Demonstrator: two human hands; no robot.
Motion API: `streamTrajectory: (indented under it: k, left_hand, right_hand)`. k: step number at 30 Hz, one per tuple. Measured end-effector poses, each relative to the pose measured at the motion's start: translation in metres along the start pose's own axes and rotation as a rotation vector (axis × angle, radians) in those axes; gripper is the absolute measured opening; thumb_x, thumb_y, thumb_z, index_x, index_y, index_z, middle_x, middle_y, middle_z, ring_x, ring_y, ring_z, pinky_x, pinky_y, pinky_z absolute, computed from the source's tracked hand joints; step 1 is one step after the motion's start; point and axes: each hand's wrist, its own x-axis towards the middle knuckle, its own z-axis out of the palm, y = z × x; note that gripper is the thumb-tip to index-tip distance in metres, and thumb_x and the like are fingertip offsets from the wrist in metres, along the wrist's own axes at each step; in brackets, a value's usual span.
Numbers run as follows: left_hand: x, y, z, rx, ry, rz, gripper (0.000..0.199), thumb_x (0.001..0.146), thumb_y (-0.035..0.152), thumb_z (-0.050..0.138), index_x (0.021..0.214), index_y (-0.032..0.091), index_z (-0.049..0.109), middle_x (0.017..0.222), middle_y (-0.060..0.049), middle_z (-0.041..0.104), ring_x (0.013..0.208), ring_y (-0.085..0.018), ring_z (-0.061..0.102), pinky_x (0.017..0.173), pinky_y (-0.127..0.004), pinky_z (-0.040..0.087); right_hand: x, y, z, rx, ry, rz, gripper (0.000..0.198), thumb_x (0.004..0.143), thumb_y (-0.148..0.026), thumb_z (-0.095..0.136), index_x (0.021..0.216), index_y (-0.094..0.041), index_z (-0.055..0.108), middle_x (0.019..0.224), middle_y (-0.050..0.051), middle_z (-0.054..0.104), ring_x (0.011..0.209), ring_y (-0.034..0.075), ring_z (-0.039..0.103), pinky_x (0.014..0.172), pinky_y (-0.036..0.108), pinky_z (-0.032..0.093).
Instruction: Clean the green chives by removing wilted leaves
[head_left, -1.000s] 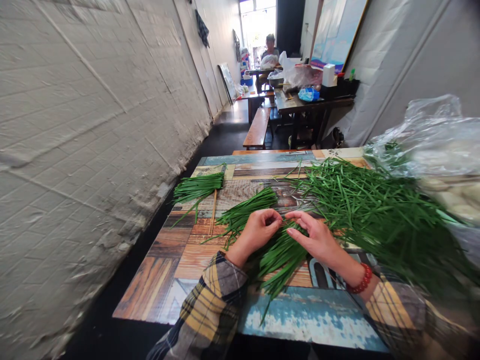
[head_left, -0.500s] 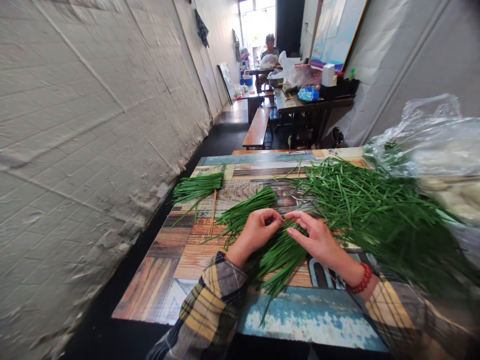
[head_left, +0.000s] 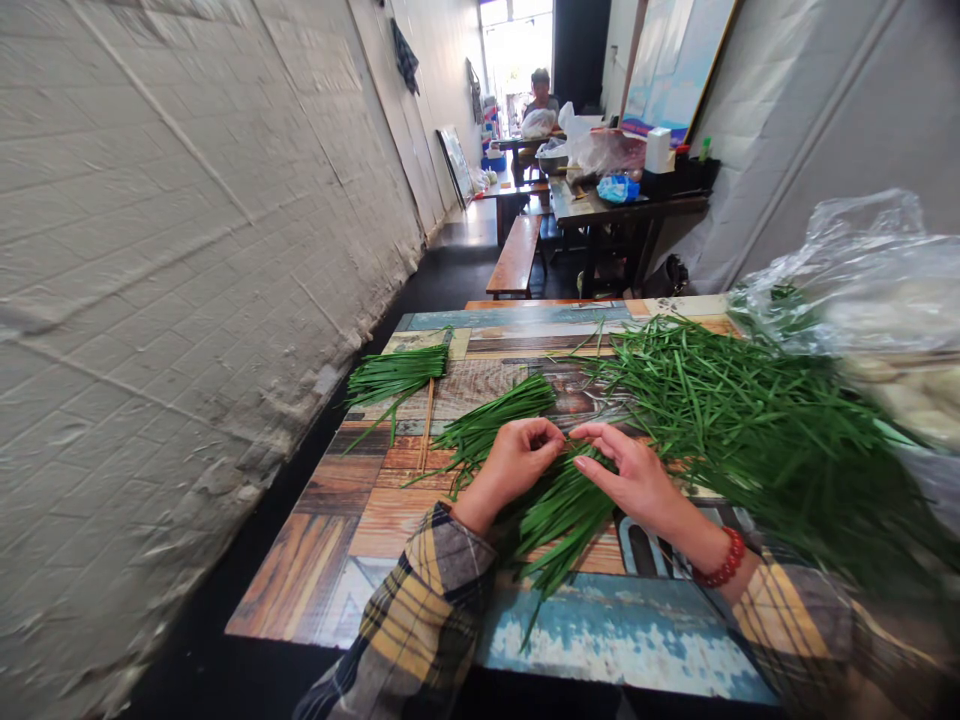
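A loose bunch of garlic chives (head_left: 568, 515) lies on the patterned wooden-look table (head_left: 300, 575), its leaves pointing toward me. Over the bunch's far end, my left hand (head_left: 517, 455) has thumb and index finger closed in a pinch; what is between the tips is too small to name. Close beside it, my right hand (head_left: 637, 475) reaches over the same end with fingers stretched and thumb apart. The fingertips of both hands nearly meet. Left of my hands rests a second bunch (head_left: 499, 415), and farther left a neat third bunch (head_left: 397, 370).
A large loose pile of chives (head_left: 720, 400) covers the table's right side. Behind it sits a clear plastic bag (head_left: 862, 290) with pale contents. Thin straw-like strips (head_left: 427, 425) lie at left. Beyond are a bench (head_left: 516, 255), another table (head_left: 585, 208) and a seated person (head_left: 541, 95).
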Motion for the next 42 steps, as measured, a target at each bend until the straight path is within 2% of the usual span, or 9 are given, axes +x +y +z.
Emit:
streamTrajectory:
  k: [10,18,26,31,36,42]
  left_hand:
    - [-0.0006,0.0018,0.0005,0.024,-0.008,0.009,0.015,0.077,0.019,0.056,0.070,0.011,0.066,0.068,-0.002,0.064,0.064,-0.011,0.055,0.062,-0.021,0.043]
    - [-0.0003,0.0009,-0.0001,0.058,0.008,0.024,0.015,0.077,0.019,0.056,0.070,0.011,0.066,0.069,-0.003,0.065,0.065,-0.012,0.056,0.062,-0.021,0.043]
    - [-0.0003,0.0032,0.0004,0.061,0.029,0.041,0.014,0.077,0.018,0.055,0.070,0.012,0.066,0.068,-0.002,0.065,0.064,-0.011,0.055,0.062,-0.021,0.043]
    - [-0.0005,0.0023,0.0011,0.123,0.044,0.060,0.013,0.077,0.017,0.056,0.072,0.012,0.066,0.070,-0.002,0.066,0.064,-0.012,0.056,0.061,-0.021,0.041]
    - [-0.0012,0.0024,0.0017,0.180,0.036,0.107,0.013,0.078,0.018,0.056,0.072,0.014,0.067,0.070,-0.002,0.066,0.066,-0.012,0.057,0.062,-0.022,0.040]
    - [-0.0030,0.0059,-0.0008,0.184,-0.054,0.163,0.014,0.079,0.018,0.057,0.073,0.015,0.069,0.069,-0.003,0.065,0.067,-0.013,0.057,0.063,-0.022,0.040]
  right_hand:
    - [-0.0003,-0.0032,0.0007,0.024,0.014,0.002,0.028,0.084,-0.030,0.055,0.109,-0.019,0.059,0.088,0.004,0.067,0.081,0.019,0.063,0.076,0.032,0.049]
    - [-0.0001,-0.0015,0.0019,0.067,0.011,-0.002,0.028,0.083,-0.029,0.056,0.109,-0.021,0.059,0.102,0.006,0.069,0.092,0.020,0.064,0.085,0.035,0.049]
    - [0.0008,0.0021,0.0021,0.054,0.002,0.006,0.029,0.083,-0.029,0.056,0.110,-0.021,0.060,0.098,0.005,0.068,0.093,0.021,0.064,0.086,0.035,0.050]
    - [0.0007,0.0017,0.0027,0.073,0.003,0.003,0.027,0.084,-0.029,0.056,0.109,-0.020,0.059,0.104,0.006,0.068,0.098,0.022,0.064,0.091,0.038,0.048]
    - [0.0004,-0.0006,0.0035,0.067,0.046,-0.006,0.024,0.082,-0.029,0.057,0.105,-0.020,0.060,0.103,0.006,0.069,0.097,0.021,0.065,0.090,0.037,0.049]
    - [0.0006,-0.0002,0.0022,0.034,0.027,0.012,0.021,0.083,-0.029,0.056,0.102,-0.020,0.059,0.093,0.004,0.068,0.084,0.019,0.064,0.080,0.034,0.051]
